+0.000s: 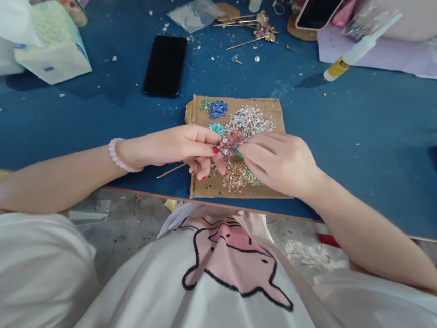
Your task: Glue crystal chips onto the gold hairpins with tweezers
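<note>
My left hand [195,145] is closed round a hair stick [171,171], whose thin metal shaft points down to the left. Its pink, beaded ornament [228,143] sits at my fingertips. Close beside the ornament, my right hand [279,158] is pinched; a bit of teal shows at its fingertips, but I cannot make out what it holds. Both hands are over a piece of cardboard [279,113] bearing small heaps of rhinestones: green [205,105], blue [218,109], turquoise [216,128], clear silvery [250,119] and champagne [235,177]. My hands partly hide the heaps.
A black phone [165,66] lies beyond the cardboard. Further back are several finished hair sticks [264,28], a plastic bag [195,15] and another phone [320,8]. A glue bottle [348,55] stands at right, a tissue pack [55,45] at left. The blue table's front edge [153,195] is near me.
</note>
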